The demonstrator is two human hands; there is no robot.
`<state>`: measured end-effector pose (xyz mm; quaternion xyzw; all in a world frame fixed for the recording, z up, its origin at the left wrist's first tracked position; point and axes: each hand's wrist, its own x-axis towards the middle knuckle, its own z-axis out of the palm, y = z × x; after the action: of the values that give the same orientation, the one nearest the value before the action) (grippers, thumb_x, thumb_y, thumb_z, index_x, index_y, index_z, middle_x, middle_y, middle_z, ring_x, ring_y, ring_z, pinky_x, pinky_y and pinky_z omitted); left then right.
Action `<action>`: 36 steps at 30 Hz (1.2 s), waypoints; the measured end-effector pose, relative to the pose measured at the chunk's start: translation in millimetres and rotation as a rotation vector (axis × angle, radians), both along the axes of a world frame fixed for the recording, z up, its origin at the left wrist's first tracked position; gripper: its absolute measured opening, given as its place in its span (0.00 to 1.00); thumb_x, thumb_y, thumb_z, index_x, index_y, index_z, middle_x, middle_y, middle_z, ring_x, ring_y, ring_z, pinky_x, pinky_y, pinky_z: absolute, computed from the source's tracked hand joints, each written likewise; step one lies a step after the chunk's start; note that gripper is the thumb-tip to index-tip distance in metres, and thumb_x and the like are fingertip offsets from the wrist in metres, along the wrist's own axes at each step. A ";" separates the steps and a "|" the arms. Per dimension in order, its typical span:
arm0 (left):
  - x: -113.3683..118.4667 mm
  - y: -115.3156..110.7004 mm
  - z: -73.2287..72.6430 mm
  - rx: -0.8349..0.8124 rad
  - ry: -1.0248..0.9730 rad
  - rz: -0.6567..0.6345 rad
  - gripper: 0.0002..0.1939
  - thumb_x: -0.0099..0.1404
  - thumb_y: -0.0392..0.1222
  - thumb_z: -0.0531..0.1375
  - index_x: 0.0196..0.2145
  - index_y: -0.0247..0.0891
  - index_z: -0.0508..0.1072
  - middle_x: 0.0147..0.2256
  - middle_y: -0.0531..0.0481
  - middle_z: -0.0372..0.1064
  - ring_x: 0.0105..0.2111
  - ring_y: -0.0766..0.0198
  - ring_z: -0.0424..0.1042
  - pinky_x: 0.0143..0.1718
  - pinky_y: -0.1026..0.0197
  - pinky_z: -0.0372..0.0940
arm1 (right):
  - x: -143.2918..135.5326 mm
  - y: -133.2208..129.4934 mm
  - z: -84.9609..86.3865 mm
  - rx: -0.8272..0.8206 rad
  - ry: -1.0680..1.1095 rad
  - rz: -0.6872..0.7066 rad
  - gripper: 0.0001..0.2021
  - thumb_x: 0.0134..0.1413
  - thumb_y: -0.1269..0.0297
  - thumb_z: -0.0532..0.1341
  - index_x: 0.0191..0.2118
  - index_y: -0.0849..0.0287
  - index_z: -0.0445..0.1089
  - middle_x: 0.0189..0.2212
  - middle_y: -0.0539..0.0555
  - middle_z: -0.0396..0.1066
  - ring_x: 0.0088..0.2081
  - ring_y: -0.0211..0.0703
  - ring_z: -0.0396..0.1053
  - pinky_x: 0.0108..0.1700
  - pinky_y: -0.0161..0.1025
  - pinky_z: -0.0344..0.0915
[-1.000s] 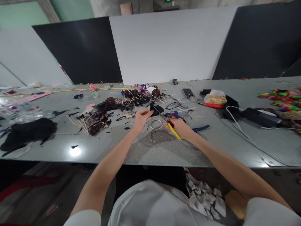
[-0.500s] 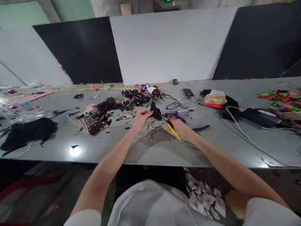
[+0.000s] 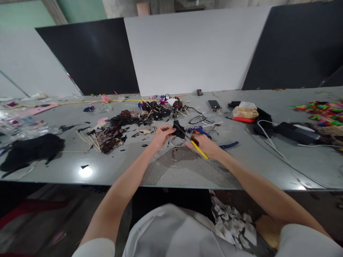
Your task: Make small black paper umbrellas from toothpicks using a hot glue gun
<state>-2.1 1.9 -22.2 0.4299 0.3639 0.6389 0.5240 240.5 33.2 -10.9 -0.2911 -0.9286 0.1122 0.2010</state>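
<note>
My left hand (image 3: 164, 135) pinches a small scrap of black cloth (image 3: 179, 131) between thumb and fingers. In my right hand (image 3: 203, 144) is a long tool with a yellow handle (image 3: 199, 150) and a thin metal end; its exact kind is hard to make out. That metal end lies across the cloth, pointing up and to the left. Below the cloth a pale ring (image 3: 177, 145) rests on the table, partly covered. Just beyond my right hand is a blue glue gun (image 3: 198, 130).
Dark clumps with wooden sticks (image 3: 112, 137) spread to the left, near a black cloth heap (image 3: 32, 151). Blue-handled pliers (image 3: 229, 145), a phone (image 3: 213, 105), a bagged item (image 3: 245, 111) and a white cable (image 3: 276, 150) lie right. Upright boards (image 3: 198, 53) stand behind.
The black cloth scrap has shifted slightly right and down and looks more spread out. Both hands stay in nearly the same place, and the yellow handle has turned slightly.
</note>
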 end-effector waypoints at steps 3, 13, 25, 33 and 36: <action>-1.4 -0.1 -0.7 0.020 0.003 -0.027 0.19 0.51 0.47 0.77 0.21 0.37 0.72 0.23 0.54 0.65 0.24 0.68 0.69 0.31 0.62 0.68 | 0.0 1.0 -2.0 0.009 0.008 -0.003 0.24 0.71 0.44 0.54 0.26 0.54 0.62 0.21 0.51 0.65 0.24 0.41 0.58 0.31 0.40 0.52; -1.8 -0.4 1.2 -0.009 -0.012 -0.016 0.20 0.49 0.46 0.77 0.20 0.37 0.70 0.23 0.54 0.64 0.26 0.68 0.69 0.33 0.61 0.71 | 1.0 4.3 -5.6 0.045 0.019 -0.020 0.26 0.71 0.43 0.54 0.24 0.54 0.62 0.20 0.52 0.66 0.23 0.40 0.58 0.31 0.39 0.51; -6.7 -1.6 6.0 -0.057 0.046 -0.096 0.20 0.46 0.42 0.76 0.17 0.37 0.68 0.21 0.55 0.60 0.23 0.69 0.66 0.26 0.64 0.65 | 5.7 1.6 2.0 0.013 -0.054 0.023 0.23 0.70 0.42 0.55 0.31 0.55 0.64 0.26 0.53 0.69 0.27 0.42 0.63 0.33 0.39 0.53; -8.6 -1.7 5.1 -0.109 0.095 -0.125 0.19 0.45 0.42 0.77 0.17 0.37 0.69 0.21 0.53 0.61 0.22 0.68 0.64 0.25 0.63 0.62 | 1.4 0.6 0.5 0.056 -0.055 -0.019 0.26 0.72 0.45 0.53 0.24 0.54 0.63 0.21 0.53 0.69 0.24 0.43 0.62 0.33 0.41 0.54; -8.1 -2.3 3.9 -0.093 0.101 -0.133 0.19 0.45 0.43 0.77 0.17 0.37 0.69 0.21 0.53 0.63 0.23 0.68 0.65 0.27 0.62 0.62 | 1.8 5.3 -0.7 0.049 0.000 -0.053 0.26 0.72 0.46 0.53 0.23 0.54 0.62 0.20 0.53 0.67 0.24 0.42 0.61 0.32 0.41 0.54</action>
<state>-10.2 -0.4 -18.3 0.4601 0.3897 0.5626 0.5656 242.3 38.5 -11.5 -0.3104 -0.9231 0.0841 0.2110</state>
